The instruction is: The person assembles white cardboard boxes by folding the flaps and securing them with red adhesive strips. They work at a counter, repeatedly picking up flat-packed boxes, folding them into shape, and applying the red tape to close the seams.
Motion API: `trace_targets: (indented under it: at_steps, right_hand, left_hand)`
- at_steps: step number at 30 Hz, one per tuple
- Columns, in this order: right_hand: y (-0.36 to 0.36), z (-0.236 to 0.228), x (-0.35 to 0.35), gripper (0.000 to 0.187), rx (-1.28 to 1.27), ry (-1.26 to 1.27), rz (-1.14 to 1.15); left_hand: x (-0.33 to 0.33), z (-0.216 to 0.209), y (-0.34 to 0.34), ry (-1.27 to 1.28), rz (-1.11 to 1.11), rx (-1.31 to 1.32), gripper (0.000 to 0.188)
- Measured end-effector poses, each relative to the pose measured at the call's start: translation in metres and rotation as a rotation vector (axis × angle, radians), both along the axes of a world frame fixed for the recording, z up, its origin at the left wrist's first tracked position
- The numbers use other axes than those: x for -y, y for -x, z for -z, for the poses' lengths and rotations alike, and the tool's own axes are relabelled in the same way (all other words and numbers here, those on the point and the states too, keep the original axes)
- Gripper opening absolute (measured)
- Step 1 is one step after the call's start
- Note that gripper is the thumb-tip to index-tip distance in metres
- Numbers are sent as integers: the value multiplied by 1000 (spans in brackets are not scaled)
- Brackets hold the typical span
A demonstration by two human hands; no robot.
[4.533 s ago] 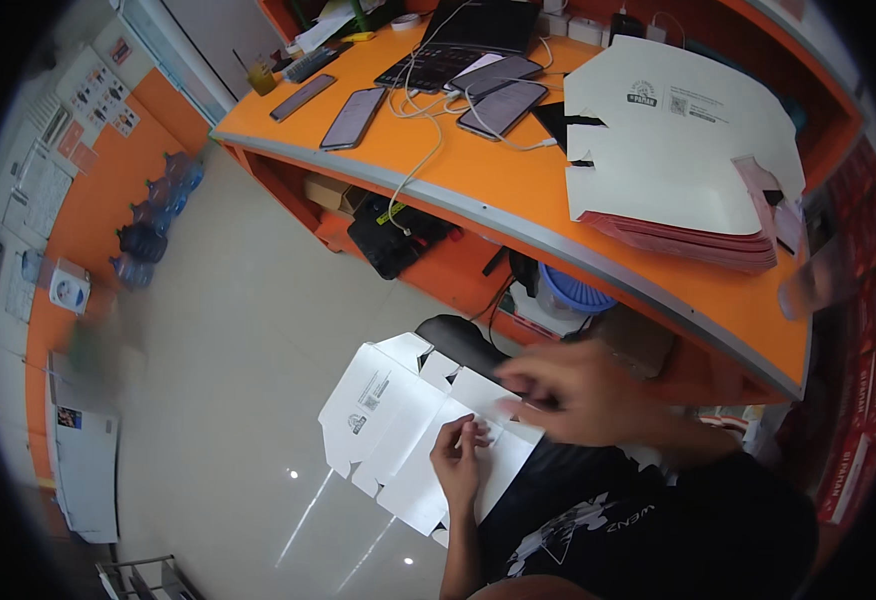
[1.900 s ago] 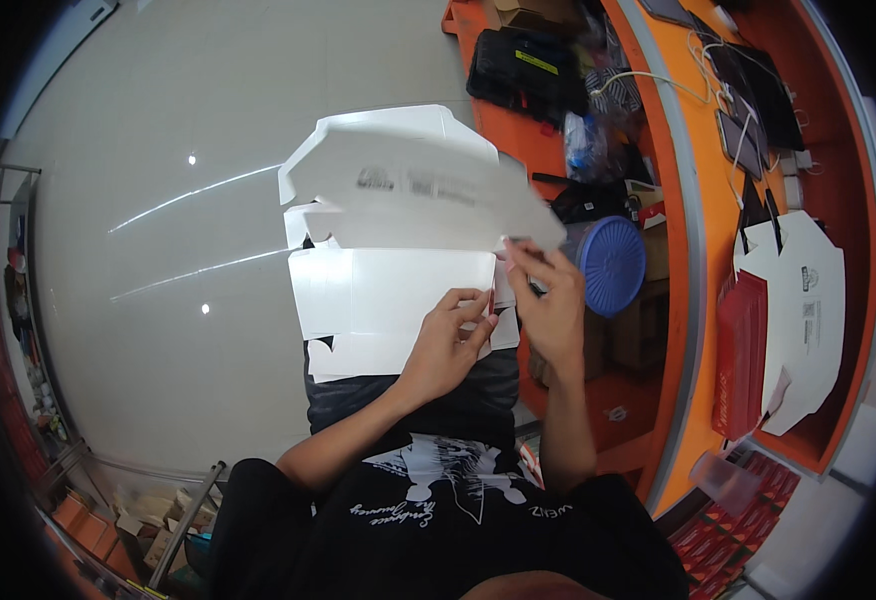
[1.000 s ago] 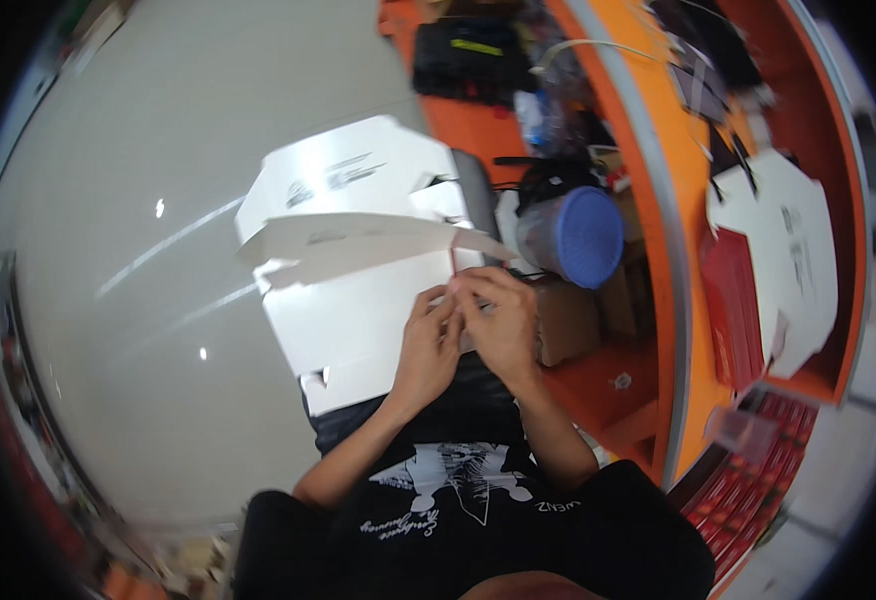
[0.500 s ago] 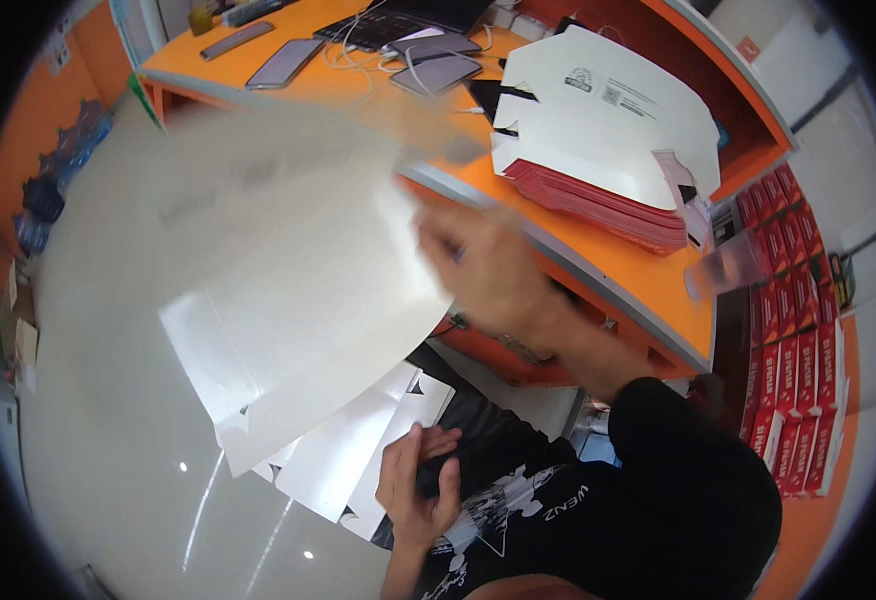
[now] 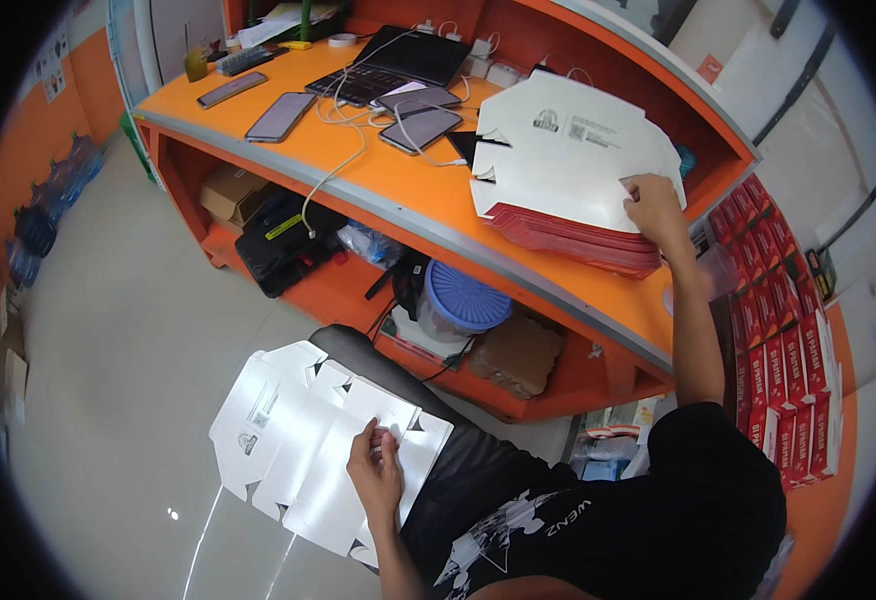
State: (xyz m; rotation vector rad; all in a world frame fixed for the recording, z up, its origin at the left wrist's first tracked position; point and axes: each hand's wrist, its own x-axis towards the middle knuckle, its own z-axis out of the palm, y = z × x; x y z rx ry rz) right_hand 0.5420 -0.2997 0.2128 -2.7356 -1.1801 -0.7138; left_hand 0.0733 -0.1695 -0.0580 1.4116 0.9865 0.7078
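Across my lap lies a flat white cardboard box blank (image 5: 303, 455) with cut notches and creases, its left part reaching out over the floor. My left hand (image 5: 376, 470) rests on its right part, fingers loosely bent and apart, gripping nothing. On the desk my right hand (image 5: 656, 212) is at the right side of a stack of similar box blanks (image 5: 578, 150), white on top with red edges below. Its fingers are closed at the notched edge of the top blank; the fingertips are partly hidden.
The orange desk (image 5: 378, 180) also carries several phones (image 5: 280, 117), a laptop (image 5: 398, 70) and tangled white cables. A clear cup (image 5: 718, 270) stands near its right end. A blue-lidded tub (image 5: 466, 297) sits on the lower shelf. Red boxes (image 5: 798, 390) are stacked at right.
My right hand has gone from the blurred blank it held over my lap to the stack on the desk. That blank is no longer raised; a printed blank now lies flat under my left hand.
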Motion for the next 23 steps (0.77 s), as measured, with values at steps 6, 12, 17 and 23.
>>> trace_targets:
  at_steps: [6,12,17,23]
  right_hand:
    - [10,3,2,55,-123,102,359]
    - [-15,5,8,68,-346,253,306]
    - [-24,0,4,78,-372,329,301]
    - [-14,-8,-4,66,-437,225,302]
  left_hand:
    - [2,2,0,8,-20,-21,27]
    - [4,-3,-1,24,-19,-11,27]
    - [4,1,0,48,-34,10,27]
    - [4,0,2,39,-18,-7,28]
